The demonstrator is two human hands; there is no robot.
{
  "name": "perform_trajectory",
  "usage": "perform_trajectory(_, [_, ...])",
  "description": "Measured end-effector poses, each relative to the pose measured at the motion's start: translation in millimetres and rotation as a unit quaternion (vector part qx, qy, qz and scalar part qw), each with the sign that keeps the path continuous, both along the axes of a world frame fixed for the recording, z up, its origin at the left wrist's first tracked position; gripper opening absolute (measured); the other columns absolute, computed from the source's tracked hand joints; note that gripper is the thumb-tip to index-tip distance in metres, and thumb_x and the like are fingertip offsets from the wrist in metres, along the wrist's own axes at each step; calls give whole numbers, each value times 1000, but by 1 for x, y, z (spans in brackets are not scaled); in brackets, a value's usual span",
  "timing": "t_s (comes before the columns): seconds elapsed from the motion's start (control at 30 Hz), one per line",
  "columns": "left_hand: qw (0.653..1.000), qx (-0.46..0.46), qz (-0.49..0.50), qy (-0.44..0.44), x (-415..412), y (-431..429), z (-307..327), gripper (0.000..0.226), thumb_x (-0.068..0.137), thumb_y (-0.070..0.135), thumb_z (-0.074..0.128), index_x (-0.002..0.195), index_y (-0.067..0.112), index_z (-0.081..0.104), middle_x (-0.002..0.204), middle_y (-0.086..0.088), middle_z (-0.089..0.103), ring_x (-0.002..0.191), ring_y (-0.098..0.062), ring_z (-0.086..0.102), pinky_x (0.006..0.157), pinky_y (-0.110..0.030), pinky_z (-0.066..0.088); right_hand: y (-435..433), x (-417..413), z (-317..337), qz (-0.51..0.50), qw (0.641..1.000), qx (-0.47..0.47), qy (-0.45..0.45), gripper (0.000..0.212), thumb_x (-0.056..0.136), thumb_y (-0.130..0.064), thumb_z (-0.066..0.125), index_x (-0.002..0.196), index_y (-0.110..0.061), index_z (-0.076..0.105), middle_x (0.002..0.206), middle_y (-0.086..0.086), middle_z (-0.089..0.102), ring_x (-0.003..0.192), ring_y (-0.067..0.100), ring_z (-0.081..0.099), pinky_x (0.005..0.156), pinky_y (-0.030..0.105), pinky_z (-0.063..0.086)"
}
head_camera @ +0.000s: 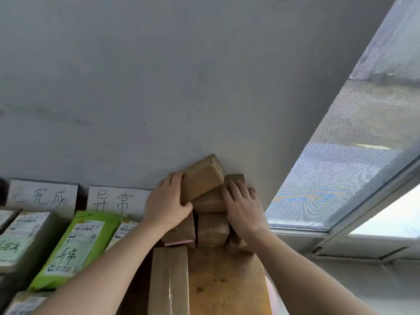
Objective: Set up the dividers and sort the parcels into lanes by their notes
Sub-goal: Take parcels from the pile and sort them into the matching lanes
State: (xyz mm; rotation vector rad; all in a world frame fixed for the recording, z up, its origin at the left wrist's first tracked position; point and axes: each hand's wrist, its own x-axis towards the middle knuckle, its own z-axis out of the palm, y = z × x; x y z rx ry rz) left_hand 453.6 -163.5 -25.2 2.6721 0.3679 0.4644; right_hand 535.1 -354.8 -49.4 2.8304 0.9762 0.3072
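Dividers (118, 198) stand left of the box stack (212, 228), and parcels (75, 248) partly fill the lanes. Left hand (168, 201) grips top box (201, 178); right hand (244, 208) presses flat on the stack.

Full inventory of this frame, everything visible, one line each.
tilted box: one, brown, top of the stack against the wall
stacked boxes: at least four, brown, under it
long box: one, brown, foreground
pink note: one, pink, beneath a lower stacked box
divider cards: two, white, standing at the wall, left
green mailer: one, green, below the cards
labelled parcels: at least three, pale, far left
window: one, meshed, right
left hand: one, grips the tilted box
right hand: one, flat on a stacked box
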Motion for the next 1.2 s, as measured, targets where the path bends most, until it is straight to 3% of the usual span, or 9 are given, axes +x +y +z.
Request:
perform_trajectory(0.23, [993, -94, 14, -68, -23, -4, 8, 69, 78, 28, 73, 139, 14, 44, 128, -3, 55, 109, -25, 58, 87, -35, 49, 9, -9, 13, -3, 999, -24, 41, 86, 45, -13, 88, 128, -16, 63, 130, 19, 61, 122, 34, 58, 87, 39, 54])
perform_trajectory(0.3, [991, -120, 17, -63, -28, -2, 10, 71, 80, 28, 73, 142, 14, 41, 130, -3, 54, 111, -23, 57, 90, -34, 48, 15, -10, 14, -17, 998, -24, 52, 87, 60, -10, 85, 140, -13, 51, 144, 23, 47, 136, 37, 44, 100, 43, 46])
perform_trajectory(0.43, [987, -148, 25, -48, -36, 5, 9, 72, 81, 30, 71, 144, 18, 37, 134, 1, 52, 115, -19, 54, 92, -31, 47, 22, -5, 6, -35, 999, -13, 6, 72, 42, -5, 91, 110, -8, 70, 110, 21, 67, 105, 38, 65, 71, 42, 56])
perform_trajectory(0.67, [963, -242, 47, -110, -40, 12, 9, 75, 72, 53, 57, 139, 24, 38, 126, 5, 57, 110, -14, 57, 88, -39, 55, 10, -8, 11, 3, 994, 100, -51, 67, 45, -29, 79, 108, -15, 64, 100, 6, 62, 92, 31, 60, 76, 41, 47])
perform_trajectory(0.8, [926, -303, 50, -218, -46, 0, 21, 57, 75, 54, 53, 125, 28, 45, 112, 12, 62, 100, 2, 60, 75, -15, 53, 7, -21, 21, -80, 962, 260, 1, 66, 57, -40, 65, 117, -14, 61, 107, 6, 62, 98, 32, 57, 86, 44, 45])
perform_trajectory(0.9, [892, -359, 50, -270, -54, -5, 32, 47, 76, 52, 54, 120, 35, 48, 111, 15, 65, 99, 2, 62, 75, -12, 52, 8, -45, 37, -120, 887, 433, 103, 67, 62, -51, 54, 121, -19, 55, 103, -1, 62, 96, 22, 55, 86, 36, 46])
perform_trajectory(1.0, [869, -404, 50, -280, -64, -8, 35, 42, 78, 52, 58, 118, 40, 51, 113, 16, 67, 104, -8, 66, 80, -33, 59, 9, -70, 51, -129, 701, 630, 308, 58, 64, -37, 62, 119, -21, 51, 97, -7, 66, 88, 14, 64, 71, 16, 51])
perform_trajectory(1.07, [857, -428, 57, -281, -72, -12, 36, 36, 77, 52, 59, 112, 45, 53, 109, 17, 69, 103, -11, 68, 81, -38, 60, 9, -80, 51, -125, 608, 674, 400, 59, 67, -33, 64, 123, -23, 52, 99, 4, 72, 92, 20, 70, 76, 28, 58])
perform_trajectory(1.2, [834, -471, 75, -276, -92, -21, 40, 39, 71, 57, 60, 108, 42, 56, 106, 15, 71, 100, -13, 69, 82, -41, 60, 7, -99, 50, -116, 537, 692, 469, 61, 63, -34, 69, 121, -21, 57, 101, 10, 75, 101, 31, 69, 94, 50, 52])
